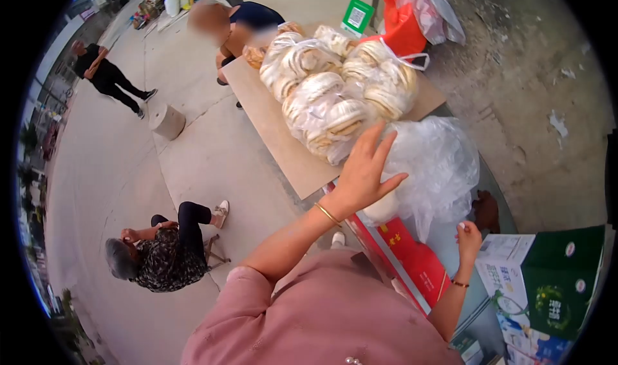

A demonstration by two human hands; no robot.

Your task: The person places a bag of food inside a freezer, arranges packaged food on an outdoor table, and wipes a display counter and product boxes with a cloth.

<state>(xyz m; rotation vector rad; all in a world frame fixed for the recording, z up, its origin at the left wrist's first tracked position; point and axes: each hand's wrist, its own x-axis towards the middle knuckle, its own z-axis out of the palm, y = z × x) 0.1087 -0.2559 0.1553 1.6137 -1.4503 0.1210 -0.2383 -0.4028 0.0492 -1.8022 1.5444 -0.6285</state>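
Observation:
My left hand (pixel 365 175), with a gold bracelet at the wrist, is open with its fingers spread. It is nearest to a clear plastic bag (pixel 438 165) and a row of bagged layered rolls (pixel 328 117); whether it touches either I cannot tell. A pale round item (pixel 384 207) shows below the palm, beside the clear bag. My right hand (pixel 468 239), wearing a beaded bracelet, is curled closed near the lower edge of that bag. What its fingers hold, if anything, is too small to make out. More bagged rolls (pixel 383 75) lie beyond on the brown board (pixel 283 159).
A red box (pixel 412 255) lies before me, with green and white cartons (pixel 553 281) at lower right. Behind stand a green QR-code sign (pixel 356 16) and a red bag (pixel 404 17). Several people are around, one seated (pixel 167 255) on a stool and one bent by the board.

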